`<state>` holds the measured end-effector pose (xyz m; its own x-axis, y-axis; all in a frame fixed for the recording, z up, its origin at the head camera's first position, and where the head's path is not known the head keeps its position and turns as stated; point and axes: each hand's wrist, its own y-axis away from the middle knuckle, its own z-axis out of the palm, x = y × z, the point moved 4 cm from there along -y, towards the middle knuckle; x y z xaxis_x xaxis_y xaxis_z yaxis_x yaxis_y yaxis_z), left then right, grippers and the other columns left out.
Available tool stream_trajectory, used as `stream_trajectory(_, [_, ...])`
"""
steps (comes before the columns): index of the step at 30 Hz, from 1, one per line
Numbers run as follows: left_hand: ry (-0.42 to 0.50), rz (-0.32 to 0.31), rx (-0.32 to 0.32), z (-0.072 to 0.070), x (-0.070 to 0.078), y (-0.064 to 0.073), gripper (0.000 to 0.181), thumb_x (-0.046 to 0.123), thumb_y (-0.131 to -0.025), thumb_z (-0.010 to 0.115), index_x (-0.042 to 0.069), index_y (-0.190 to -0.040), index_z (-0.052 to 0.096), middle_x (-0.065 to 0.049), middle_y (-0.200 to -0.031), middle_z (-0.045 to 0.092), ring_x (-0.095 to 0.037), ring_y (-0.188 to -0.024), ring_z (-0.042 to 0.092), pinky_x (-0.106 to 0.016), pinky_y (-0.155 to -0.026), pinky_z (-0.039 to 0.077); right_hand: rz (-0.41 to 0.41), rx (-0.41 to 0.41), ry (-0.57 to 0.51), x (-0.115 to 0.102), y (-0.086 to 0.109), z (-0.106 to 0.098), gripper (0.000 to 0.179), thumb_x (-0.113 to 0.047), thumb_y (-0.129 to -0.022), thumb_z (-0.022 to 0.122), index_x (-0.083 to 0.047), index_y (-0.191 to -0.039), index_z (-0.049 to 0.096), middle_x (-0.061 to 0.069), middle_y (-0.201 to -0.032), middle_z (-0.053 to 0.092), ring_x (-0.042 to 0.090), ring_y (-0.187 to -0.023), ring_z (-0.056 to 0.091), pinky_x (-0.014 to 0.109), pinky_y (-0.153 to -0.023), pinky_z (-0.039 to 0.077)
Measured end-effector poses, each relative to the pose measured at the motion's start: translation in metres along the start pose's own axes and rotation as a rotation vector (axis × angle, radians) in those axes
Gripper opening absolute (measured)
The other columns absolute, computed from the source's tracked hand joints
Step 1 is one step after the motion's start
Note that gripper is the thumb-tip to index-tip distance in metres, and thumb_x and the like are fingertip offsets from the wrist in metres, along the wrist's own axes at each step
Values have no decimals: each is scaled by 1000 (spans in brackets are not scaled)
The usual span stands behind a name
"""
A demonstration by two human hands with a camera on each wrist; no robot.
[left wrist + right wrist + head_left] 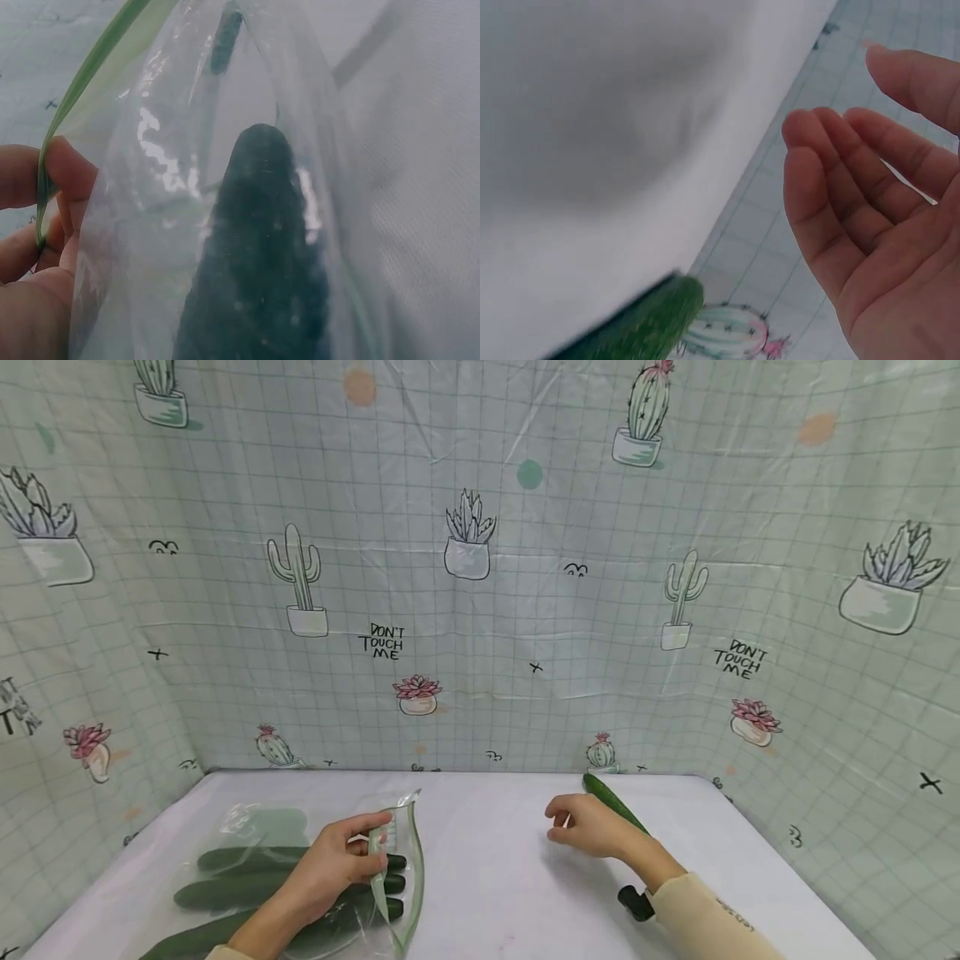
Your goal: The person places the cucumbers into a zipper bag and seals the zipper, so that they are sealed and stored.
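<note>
A clear zip bag (281, 827) with a green zip edge lies at the left of the table, several dark green cucumbers (232, 891) inside it. My left hand (330, 868) pinches the bag's green edge (90, 67) between thumb and fingers, lifting its mouth on the right side. Through the plastic, one cucumber (255, 247) shows large in the left wrist view. My right hand (588, 827) hovers over the table with loosely bent fingers and nothing in them. Just beyond it lies a single cucumber (611, 797), partly hidden by the hand and forearm; its tip (652, 322) shows in the right wrist view.
The white table (495, 893) ends at a hanging sheet (480, 610) printed with cacti, which rises behind and along both sides. A black wrist device (636, 902) sits at the right sleeve cuff (705, 914).
</note>
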<state>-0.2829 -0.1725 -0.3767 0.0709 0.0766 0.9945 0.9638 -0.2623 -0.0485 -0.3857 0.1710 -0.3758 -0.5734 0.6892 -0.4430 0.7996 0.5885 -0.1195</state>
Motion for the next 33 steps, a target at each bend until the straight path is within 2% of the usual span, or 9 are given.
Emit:
stream_trajectory(2, [-5,2,7,0,0,0,69,3,-86,68,-8,-144,34,-16,-111,44,-13,-69,44,-32,-65,46,26,28,37,7,4,-6,25,-16,-87,70,-2,-107,66,-2,-88,62,13,-80,57,33,-70,48])
stream_trajectory(7, [-9,5,11,-1,0,0,68,2,-86,68,-8,-144,34,-15,-110,45,-13,-69,44,-32,-65,46,108,74,96,26,16,-18,25,-13,-84,72,-2,-106,67,6,-99,65,23,-93,59,43,-82,48])
stream_trajectory(13, [-3,7,-4,-1,-2,-2,68,1,-86,67,-8,-144,33,-7,-93,45,-12,-66,40,-32,-64,43,171,116,131,51,31,-28,39,-20,-82,76,-6,-116,65,8,-114,58,30,-108,55,50,-90,44])
stream_trajectory(20, [-2,4,-3,-1,-1,-1,67,0,-87,66,-8,-145,33,-3,-83,43,-12,-65,38,-32,-63,42,231,52,84,73,49,-31,67,-29,-78,80,-8,-135,52,21,-129,46,41,-120,46,59,-93,39])
stream_trajectory(25, [-3,2,4,-1,-2,-1,67,0,-87,66,-8,-144,33,-7,-93,44,-12,-65,38,-32,-63,42,244,22,73,85,59,-32,77,-30,-76,81,-5,-140,46,27,-133,44,46,-122,43,62,-93,37])
stream_trajectory(28, [-2,-3,4,-1,-2,-1,67,1,-87,66,-8,-144,33,-6,-91,45,-12,-66,39,-32,-63,43,249,6,64,90,63,-33,80,-28,-75,82,-5,-141,44,27,-132,48,47,-121,44,62,-94,37])
stream_trajectory(30, [0,-6,3,-1,-2,-1,67,0,-87,66,-8,-144,33,-4,-83,44,-12,-65,39,-31,-63,43,255,-4,50,93,64,-33,81,-25,-74,82,-5,-142,43,26,-129,51,45,-118,48,61,-93,38])
stream_trajectory(33, [6,-3,1,-1,-2,-1,66,-1,-87,66,-8,-144,33,-3,-83,43,-12,-64,38,-31,-62,42,273,-14,33,97,64,-35,80,-21,-75,82,-5,-143,42,24,-122,56,40,-107,56,57,-86,44])
